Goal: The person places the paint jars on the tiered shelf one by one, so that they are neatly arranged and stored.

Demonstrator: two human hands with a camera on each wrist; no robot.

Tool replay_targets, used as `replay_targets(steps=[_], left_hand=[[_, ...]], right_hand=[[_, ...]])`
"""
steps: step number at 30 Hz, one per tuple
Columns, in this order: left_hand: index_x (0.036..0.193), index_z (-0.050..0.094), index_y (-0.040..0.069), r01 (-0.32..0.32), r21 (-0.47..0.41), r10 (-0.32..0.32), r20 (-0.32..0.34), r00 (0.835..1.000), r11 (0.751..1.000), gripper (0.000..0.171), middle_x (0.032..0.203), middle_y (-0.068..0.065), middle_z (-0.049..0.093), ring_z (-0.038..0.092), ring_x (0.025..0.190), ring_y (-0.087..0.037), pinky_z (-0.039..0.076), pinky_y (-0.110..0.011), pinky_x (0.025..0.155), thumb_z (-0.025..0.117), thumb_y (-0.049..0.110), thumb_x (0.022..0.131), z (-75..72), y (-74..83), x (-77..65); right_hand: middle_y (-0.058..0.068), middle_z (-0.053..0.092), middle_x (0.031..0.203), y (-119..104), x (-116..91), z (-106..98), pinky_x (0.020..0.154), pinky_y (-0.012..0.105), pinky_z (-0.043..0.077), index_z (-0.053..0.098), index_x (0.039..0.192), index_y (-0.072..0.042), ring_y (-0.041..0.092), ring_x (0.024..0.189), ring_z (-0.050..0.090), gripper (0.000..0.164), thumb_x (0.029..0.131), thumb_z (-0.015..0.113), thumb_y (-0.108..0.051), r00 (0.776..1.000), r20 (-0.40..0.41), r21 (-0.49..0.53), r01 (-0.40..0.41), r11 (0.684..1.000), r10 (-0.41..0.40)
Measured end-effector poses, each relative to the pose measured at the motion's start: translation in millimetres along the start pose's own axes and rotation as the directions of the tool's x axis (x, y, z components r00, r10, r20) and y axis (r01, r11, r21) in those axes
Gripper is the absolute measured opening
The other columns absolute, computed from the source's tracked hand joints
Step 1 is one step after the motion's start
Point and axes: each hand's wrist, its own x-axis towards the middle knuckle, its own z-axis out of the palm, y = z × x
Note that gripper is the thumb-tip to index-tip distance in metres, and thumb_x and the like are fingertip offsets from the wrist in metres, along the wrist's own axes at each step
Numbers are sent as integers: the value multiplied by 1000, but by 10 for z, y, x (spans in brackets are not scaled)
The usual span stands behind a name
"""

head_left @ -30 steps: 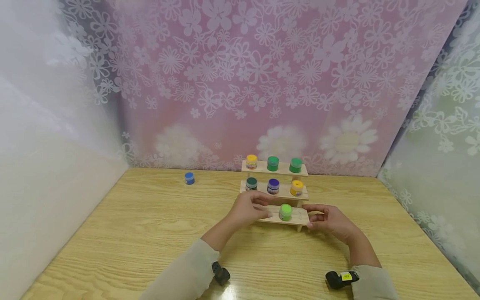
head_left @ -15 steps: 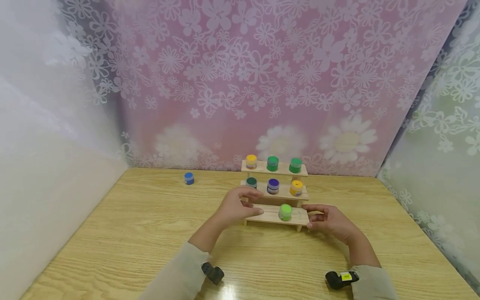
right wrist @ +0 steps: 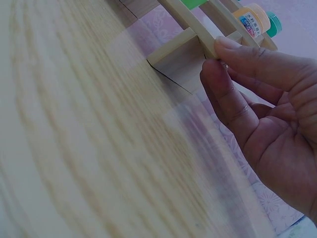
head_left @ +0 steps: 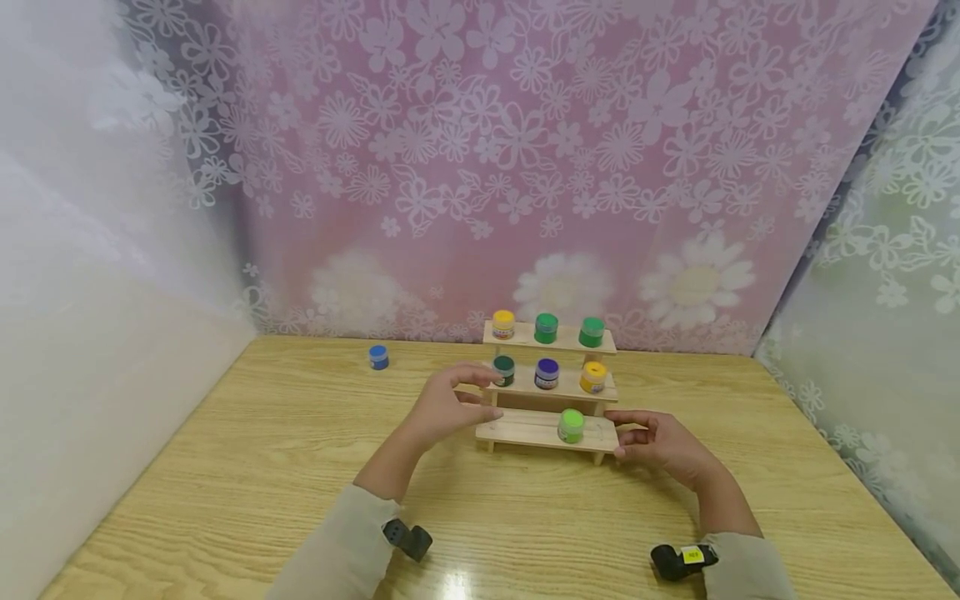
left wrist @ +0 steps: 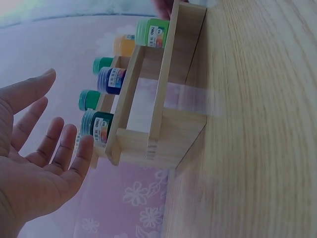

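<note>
A three-tier wooden stand (head_left: 521, 430) carries small paint jars. A light green jar (head_left: 572, 426) sits on its bottom step. Dark green (head_left: 503, 372), purple (head_left: 547, 374) and yellow (head_left: 593, 377) jars line the middle step. On the top step are a yellow jar (head_left: 503, 325) and two green ones (head_left: 546, 328). My right hand (head_left: 663, 446) pinches the right end of the bottom step; the right wrist view shows the thumb (right wrist: 233, 43) on the board's corner. At the stand's left end, my left hand (head_left: 442, 406) holds nothing, its fingers (left wrist: 54, 139) spread apart near the dark green jar.
A blue paint jar (head_left: 378, 357) stands alone toward the back left of the wooden table (head_left: 300, 433). A pink floral curtain (head_left: 450, 167) hangs behind the table, with pale coverings along both sides.
My left hand has moved left, from over the bottom step to the stand's left end, uncovering the step and the dark green jar. The right hand and the stand have stayed put.
</note>
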Motion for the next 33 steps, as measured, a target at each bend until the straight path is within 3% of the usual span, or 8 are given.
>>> replay_targets(steps=[6, 15, 20, 27, 33], left_hand=[[122, 68, 8, 25, -1, -25, -60, 998, 1000, 44, 125, -5, 58, 55, 116, -32, 52, -37, 92, 82, 12, 80, -112, 5, -46], [120, 69, 20, 61, 6, -59, -151, 987, 998, 43, 124, 1, 60, 56, 112, -23, 55, -36, 87, 82, 12, 80, -351, -68, -106], [119, 69, 20, 97, 9, -94, -191, 977, 995, 41, 124, -3, 58, 57, 112, -28, 56, -38, 83, 81, 12, 81, -482, -113, -149], [121, 68, 15, 75, 52, -61, -236, 970, 996, 40, 127, -6, 55, 52, 117, -29, 53, -39, 92, 80, 13, 82, -639, -162, -213], [123, 66, 14, 110, 70, -88, -265, 960, 991, 43, 126, -8, 54, 53, 116, -31, 53, -39, 90, 81, 15, 82, -786, -218, -252]], right_hand=[[17, 62, 104, 24, 11, 1, 77, 33, 57, 40, 142, 10, 19, 88, 64, 70, 85, 76, -10, 1000, -2, 9, -1, 1000, 1], [15, 60, 105, 15, 11, 15, 76, 34, 57, 41, 142, 10, 17, 87, 62, 68, 86, 75, -8, 1000, -9, -2, 4, 1000, -4], [17, 61, 104, 1, -6, 13, 76, 33, 57, 39, 142, 11, 17, 86, 62, 69, 86, 75, -8, 1000, -4, 11, 9, 1000, -9], [15, 61, 103, 30, 11, 3, 76, 33, 57, 41, 143, 10, 18, 87, 62, 71, 85, 77, -10, 1000, -14, -3, -4, 1000, 4], [16, 62, 105, 43, 22, -5, 77, 34, 57, 40, 143, 10, 19, 89, 64, 72, 85, 77, -11, 1000, -14, -6, -10, 1000, 10]])
